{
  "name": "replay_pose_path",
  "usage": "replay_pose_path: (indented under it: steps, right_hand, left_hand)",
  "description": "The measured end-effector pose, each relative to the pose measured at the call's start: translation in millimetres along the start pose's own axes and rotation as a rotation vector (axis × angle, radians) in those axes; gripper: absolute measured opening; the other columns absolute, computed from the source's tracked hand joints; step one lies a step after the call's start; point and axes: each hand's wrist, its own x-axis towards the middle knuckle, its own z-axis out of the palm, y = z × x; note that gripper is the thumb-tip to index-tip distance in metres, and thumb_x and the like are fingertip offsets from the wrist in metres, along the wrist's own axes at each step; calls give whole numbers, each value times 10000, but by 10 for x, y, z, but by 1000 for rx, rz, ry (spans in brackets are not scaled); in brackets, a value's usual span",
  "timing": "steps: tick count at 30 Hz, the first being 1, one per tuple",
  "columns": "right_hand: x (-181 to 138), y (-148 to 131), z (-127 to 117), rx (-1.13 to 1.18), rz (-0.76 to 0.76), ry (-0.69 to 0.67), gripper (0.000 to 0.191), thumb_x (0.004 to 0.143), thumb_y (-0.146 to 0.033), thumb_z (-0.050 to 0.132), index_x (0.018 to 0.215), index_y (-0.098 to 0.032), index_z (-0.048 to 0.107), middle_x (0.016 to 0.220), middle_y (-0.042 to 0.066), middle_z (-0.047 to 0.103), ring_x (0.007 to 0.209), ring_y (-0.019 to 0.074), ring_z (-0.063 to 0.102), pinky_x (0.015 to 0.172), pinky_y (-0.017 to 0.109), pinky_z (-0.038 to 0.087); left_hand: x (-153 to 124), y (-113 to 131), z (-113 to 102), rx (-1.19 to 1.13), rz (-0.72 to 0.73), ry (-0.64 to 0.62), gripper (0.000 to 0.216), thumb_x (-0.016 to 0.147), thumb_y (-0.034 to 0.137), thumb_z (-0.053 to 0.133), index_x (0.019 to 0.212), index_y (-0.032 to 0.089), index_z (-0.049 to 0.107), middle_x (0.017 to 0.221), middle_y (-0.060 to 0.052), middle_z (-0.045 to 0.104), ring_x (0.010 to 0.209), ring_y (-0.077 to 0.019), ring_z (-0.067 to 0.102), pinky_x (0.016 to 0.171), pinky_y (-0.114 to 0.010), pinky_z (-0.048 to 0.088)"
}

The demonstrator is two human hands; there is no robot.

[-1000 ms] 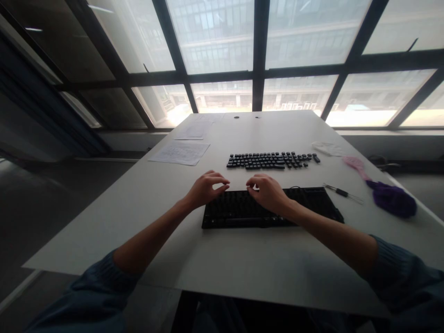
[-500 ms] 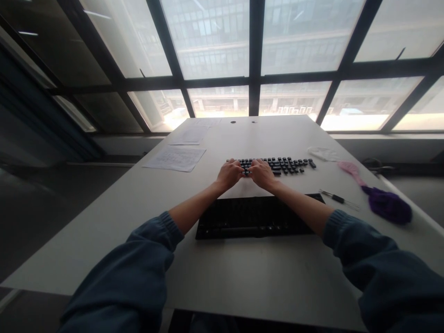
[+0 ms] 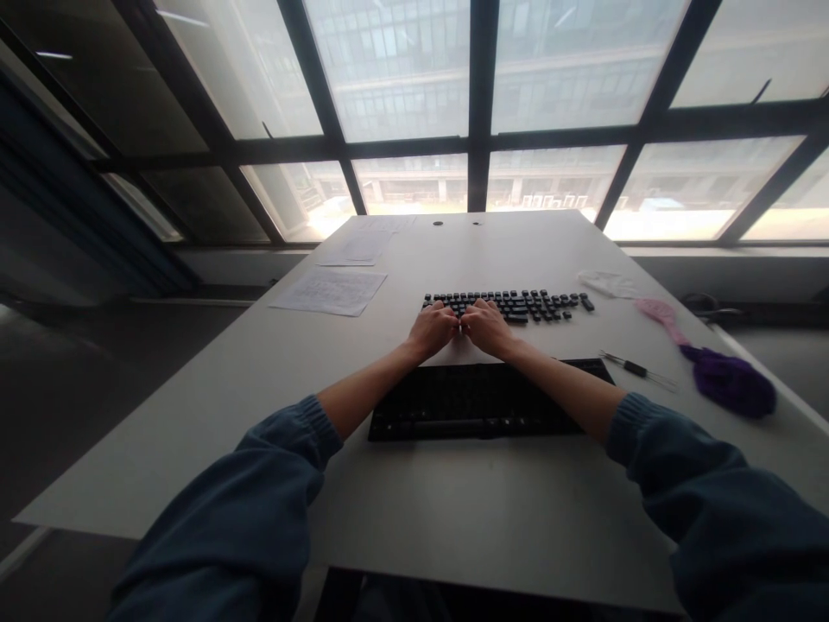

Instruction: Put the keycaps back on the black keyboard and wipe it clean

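Reaching past the dark keyboard (image 3: 453, 402), left hand (image 3: 433, 331) and right hand (image 3: 487, 328) sat close together at the loose keycaps (image 3: 514, 305), either grip too hidden to tell; many caps lay unfitted in rows on the worktop (image 3: 485, 497), the keyboard's own fill unclear.

Daylight enters through the wide window (image 3: 401, 78) on the far side, its lower panes (image 3: 680, 207) glaring nearly white, while the floor (image 3: 65, 406) and curtain (image 3: 84, 190) at left lie in deep shade. The backlit table (image 3: 453, 492) dulls to grey toward its near edge, and the black keyboard (image 3: 479, 406) shows little detail. Wide-angle distortion stretches the left and right margins; softness obscures the writing on the papers (image 3: 330, 292) and the legends of the loose keys (image 3: 531, 302).
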Motion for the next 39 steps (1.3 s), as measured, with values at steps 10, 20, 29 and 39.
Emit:
replay_pose_path:
  steps: [10, 20, 29, 39]
  right_hand:
    - [-545, -334, -380, 582, 69, 216, 10, 850, -202, 764, 849, -194, 758, 845, 32, 706, 789, 171, 611, 756, 294, 429]
    - [-1042, -899, -356, 845, 58, 90, 59, 828, -172, 781, 877, -200, 764, 856, 26, 704, 788, 165, 638, 738, 282, 480]
    - [-1065, -876, -271, 811, 70, 33, 53, 824, -151, 780, 847, -196, 764, 847, 25, 703, 803, 170, 637, 745, 283, 482]
    - [-1078, -878, -247, 815, 59, 55, 67, 819, -140, 781, 848, -195, 756, 852, 27, 702, 817, 174, 638, 760, 286, 488]
  left_hand:
    - [-617, 156, -570, -471, -174, 13, 94, 802, 307, 778, 850, 238, 818, 804, 0, 767, 741, -160, 629, 747, -284, 478]
    - [-1406, 432, -722, -890, -373, -164, 140, 773, 317, 785, 821, 186, 801, 848, -47, 781, 791, -202, 708, 734, -293, 534]
    - [-1460, 511, -651, -758, -282, -94, 29, 787, 227, 774, 768, 234, 794, 869, -21, 775, 878, -200, 678, 836, -321, 519]
    - [-1528, 583, -672, -549, -74, -7, 75, 854, 221, 743, 790, 228, 781, 899, -34, 753, 823, -186, 577, 772, -333, 493]
